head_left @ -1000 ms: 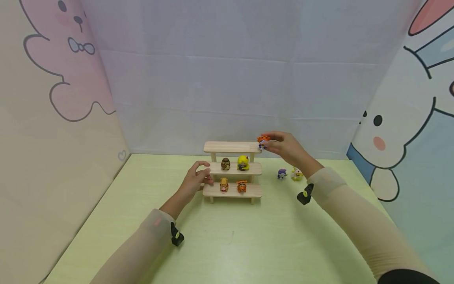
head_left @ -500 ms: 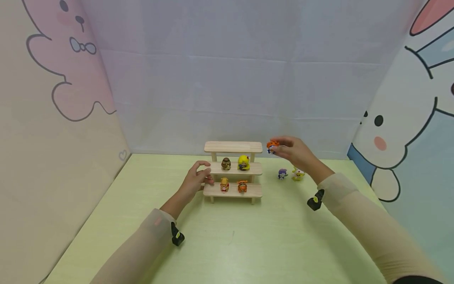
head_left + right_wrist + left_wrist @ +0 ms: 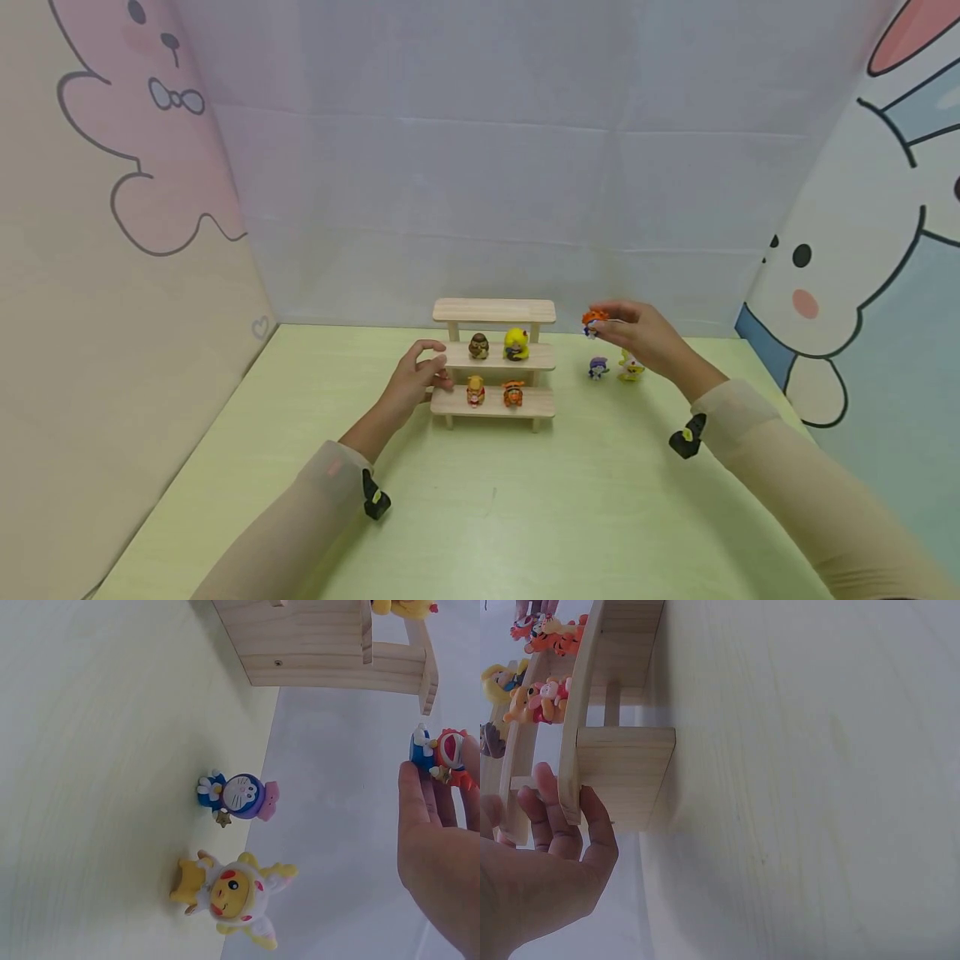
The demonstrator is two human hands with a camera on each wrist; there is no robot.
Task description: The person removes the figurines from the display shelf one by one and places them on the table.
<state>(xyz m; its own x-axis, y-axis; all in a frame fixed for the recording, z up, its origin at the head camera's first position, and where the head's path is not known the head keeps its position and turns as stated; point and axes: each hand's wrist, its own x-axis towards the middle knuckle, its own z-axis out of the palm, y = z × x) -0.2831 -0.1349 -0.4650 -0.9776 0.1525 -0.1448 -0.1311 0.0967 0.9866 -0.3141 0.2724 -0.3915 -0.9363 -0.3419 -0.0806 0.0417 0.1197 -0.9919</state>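
Observation:
A three-tier wooden display stand stands at the table's middle. My left hand grips its left end; in the left wrist view its fingers curl around the edge of the lowest board. To the right of the top tier, my right hand pinches a small blue figurine with an orange mane, held above the table. Below that hand, a blue figurine with a purple hat and a yellow Pikachu figurine with a white hood stand on the table.
On the middle tier sit a brown owl figurine and a yellow-haired figurine. A bear figurine and an orange tiger figurine occupy the lowest tier. A white cloth hangs behind the table.
My right hand has carried the orange-maned figurine from the top tier's right end rightward and slightly down. The left hand keeps its grip on the stand.

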